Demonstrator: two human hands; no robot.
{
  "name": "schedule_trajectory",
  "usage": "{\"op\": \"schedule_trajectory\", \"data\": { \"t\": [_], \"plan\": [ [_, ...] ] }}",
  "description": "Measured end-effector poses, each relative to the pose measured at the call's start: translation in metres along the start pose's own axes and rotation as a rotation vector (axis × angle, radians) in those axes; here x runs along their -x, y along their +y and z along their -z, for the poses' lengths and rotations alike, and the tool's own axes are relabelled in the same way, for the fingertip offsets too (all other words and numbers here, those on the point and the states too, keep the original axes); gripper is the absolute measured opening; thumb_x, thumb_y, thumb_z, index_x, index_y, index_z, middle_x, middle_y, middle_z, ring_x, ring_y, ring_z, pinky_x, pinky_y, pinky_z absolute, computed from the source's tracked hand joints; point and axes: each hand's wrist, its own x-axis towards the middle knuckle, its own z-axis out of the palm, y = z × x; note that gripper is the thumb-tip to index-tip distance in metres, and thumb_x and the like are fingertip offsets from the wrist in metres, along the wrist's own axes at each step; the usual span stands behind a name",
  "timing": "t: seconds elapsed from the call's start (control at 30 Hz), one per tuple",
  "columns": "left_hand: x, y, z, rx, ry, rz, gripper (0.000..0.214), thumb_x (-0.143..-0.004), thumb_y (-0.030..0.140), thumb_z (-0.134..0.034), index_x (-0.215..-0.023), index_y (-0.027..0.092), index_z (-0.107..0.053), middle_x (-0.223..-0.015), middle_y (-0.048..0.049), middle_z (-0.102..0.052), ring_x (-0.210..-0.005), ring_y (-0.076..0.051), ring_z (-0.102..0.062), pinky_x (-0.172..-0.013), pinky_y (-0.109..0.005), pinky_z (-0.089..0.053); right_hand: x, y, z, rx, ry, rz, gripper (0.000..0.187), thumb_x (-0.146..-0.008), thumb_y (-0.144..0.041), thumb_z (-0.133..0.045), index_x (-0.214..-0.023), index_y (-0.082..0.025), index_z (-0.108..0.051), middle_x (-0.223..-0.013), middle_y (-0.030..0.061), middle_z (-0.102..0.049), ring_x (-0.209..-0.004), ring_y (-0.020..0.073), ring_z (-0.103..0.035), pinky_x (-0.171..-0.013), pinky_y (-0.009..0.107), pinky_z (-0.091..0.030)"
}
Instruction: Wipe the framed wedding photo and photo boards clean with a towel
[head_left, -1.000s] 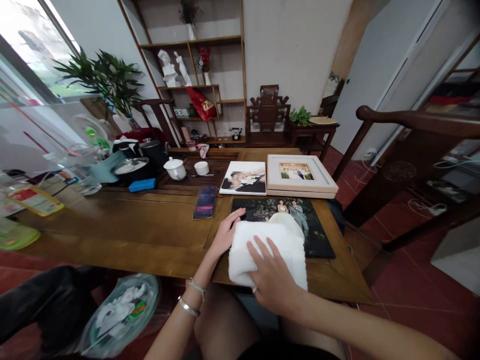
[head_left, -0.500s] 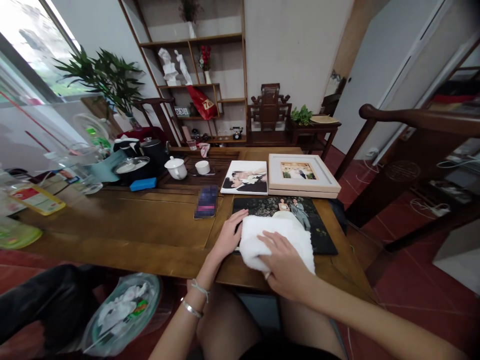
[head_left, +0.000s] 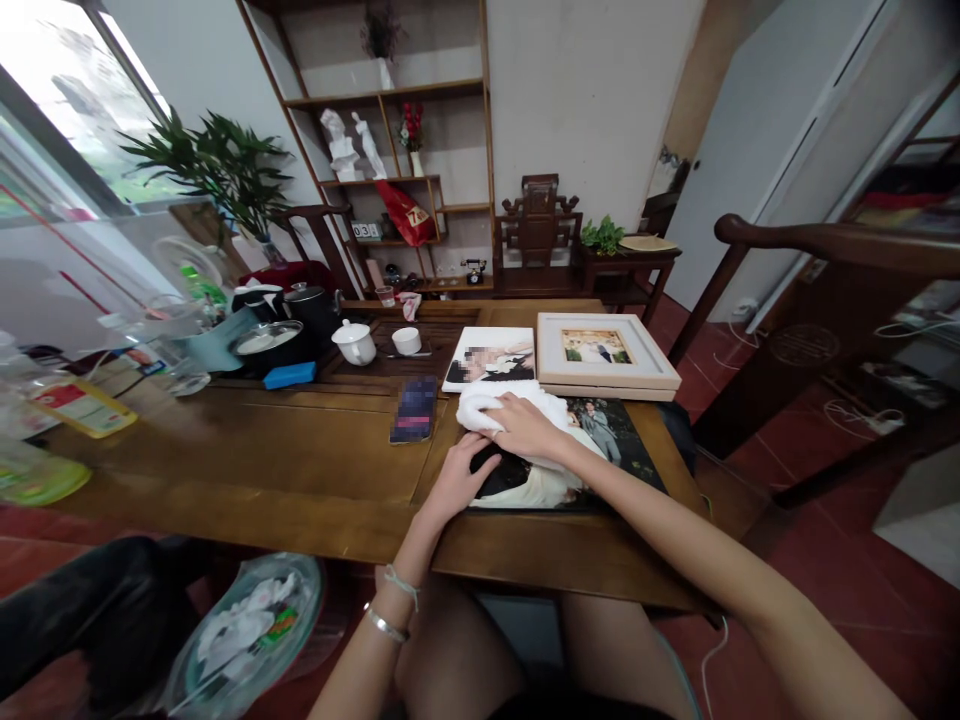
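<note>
A dark wedding photo panel point(head_left: 634, 450) lies flat at the near right part of the wooden table point(head_left: 315, 505). My right hand point(head_left: 521, 425) is closed on a bunched white towel point(head_left: 480, 403), which is pressed onto the panel's upper left area. The towel covers part of the picture. My left hand point(head_left: 454, 480) rests at the panel's left edge, thumb and fingers apart, fingertips just below the towel. Touching or close to the panel's far side are a white photo print point(head_left: 487, 358) and a pale framed photo point(head_left: 652, 360).
Left of the panel lies a phone point(head_left: 414, 410). Further back stand a white lidded bowl point(head_left: 354, 343), a small white cup point(head_left: 406, 340) and a blue block point(head_left: 289, 375). Bottles point(head_left: 86, 405) crowd the left end. A lined bin point(head_left: 251, 625) sits below; a wooden chair point(head_left: 810, 300) stands at right.
My right hand has pushed the towel up and left across the panel, uncovering the picture's lower part. My left hand has shifted slightly down, staying at the left edge.
</note>
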Motion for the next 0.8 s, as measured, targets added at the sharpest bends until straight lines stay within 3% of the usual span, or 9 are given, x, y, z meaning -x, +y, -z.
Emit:
{"op": "schedule_trajectory", "data": {
  "t": [0.1, 0.27, 0.33, 0.43, 0.53, 0.67, 0.73, 0.8],
  "plan": [
    [-0.001, -0.001, 0.001, 0.022, -0.014, 0.01, 0.035, -0.087, 0.031, -0.056, -0.119, 0.019, -0.063, -0.13, -0.01, -0.06, -0.124, -0.024, -0.053, -0.109, -0.042, -0.038, 0.025, 0.015, -0.001, 0.024, 0.028, -0.036, 0.032, -0.091, -0.027, -0.047, -0.117, -0.019, -0.063, -0.121, 0.0102, -0.061, -0.11, 0.0256, -0.049, -0.095, 0.037, -0.034],
    [-0.002, -0.004, 0.002, 0.066, -0.026, 0.019, 0.038, -0.088, 0.032, -0.055, -0.123, 0.02, -0.06, -0.135, -0.0086, -0.056, -0.13, -0.022, -0.047, -0.113, -0.043, -0.033, 0.091, 0.062, 0.008, 0.1, 0.077, -0.182, 0.031, -0.086, -0.021, -0.047, -0.109, -0.014, -0.067, -0.118, 0.0139, -0.061, -0.108, 0.03, -0.048, -0.095, 0.042, -0.035],
    [-0.002, -0.003, 0.002, 0.072, -0.022, 0.019, 0.037, -0.088, 0.032, -0.054, -0.123, 0.02, -0.06, -0.136, -0.0077, -0.055, -0.13, -0.021, -0.047, -0.113, -0.043, -0.033, 0.117, 0.07, 0.01, 0.131, 0.098, -0.244, 0.032, -0.083, -0.017, -0.047, -0.107, -0.012, -0.068, -0.119, 0.0166, -0.06, -0.111, 0.0323, -0.047, -0.096, 0.045, -0.035],
    [-0.002, -0.002, 0.002, 0.074, -0.026, 0.017, 0.037, -0.088, 0.032, -0.054, -0.123, 0.021, -0.06, -0.136, -0.0071, -0.055, -0.131, -0.021, -0.046, -0.113, -0.043, -0.033, 0.152, 0.053, 0.005, 0.167, 0.114, -0.297, 0.035, -0.077, -0.016, -0.051, -0.106, -0.013, -0.069, -0.127, 0.0172, -0.055, -0.12, 0.0351, -0.04, -0.102, 0.052, -0.028],
    [-0.001, -0.001, 0.003, 0.066, -0.036, 0.019, 0.037, -0.088, 0.031, -0.054, -0.123, 0.02, -0.06, -0.135, -0.0075, -0.056, -0.13, -0.021, -0.047, -0.113, -0.044, -0.033, 0.174, 0.009, -0.003, 0.118, 0.056, -0.22, 0.032, -0.071, -0.017, -0.056, -0.099, -0.019, -0.072, -0.137, 0.0132, -0.049, -0.128, 0.0359, -0.034, -0.108, 0.056, -0.016],
    [-0.002, -0.001, 0.003, 0.045, -0.04, 0.013, 0.036, -0.088, 0.031, -0.054, -0.122, 0.02, -0.061, -0.135, -0.0086, -0.056, -0.13, -0.022, -0.047, -0.113, -0.044, -0.033, 0.169, -0.036, -0.008, -0.015, -0.067, 0.022, 0.029, -0.071, -0.025, -0.06, -0.098, -0.023, -0.072, -0.144, 0.0101, -0.042, -0.132, 0.0356, -0.029, -0.109, 0.057, -0.01],
    [-0.002, -0.001, 0.003, 0.044, -0.045, 0.004, 0.036, -0.088, 0.031, -0.054, -0.122, 0.019, -0.061, -0.135, -0.009, -0.056, -0.129, -0.022, -0.048, -0.112, -0.044, -0.034, 0.15, -0.036, -0.007, -0.029, -0.06, 0.056, 0.033, -0.073, -0.025, -0.06, -0.104, -0.024, -0.07, -0.143, 0.0094, -0.043, -0.132, 0.0335, -0.029, -0.11, 0.055, -0.011],
    [-0.002, -0.001, 0.004, 0.045, -0.049, 0.003, 0.037, -0.088, 0.03, -0.054, -0.123, 0.019, -0.06, -0.135, -0.0094, -0.056, -0.129, -0.022, -0.048, -0.112, -0.044, -0.034, 0.127, -0.02, -0.005, 0.003, -0.024, 0.012, 0.039, -0.074, -0.022, -0.058, -0.111, -0.024, -0.067, -0.14, 0.0086, -0.047, -0.129, 0.0308, -0.033, -0.109, 0.051, -0.016]
  ]
}}
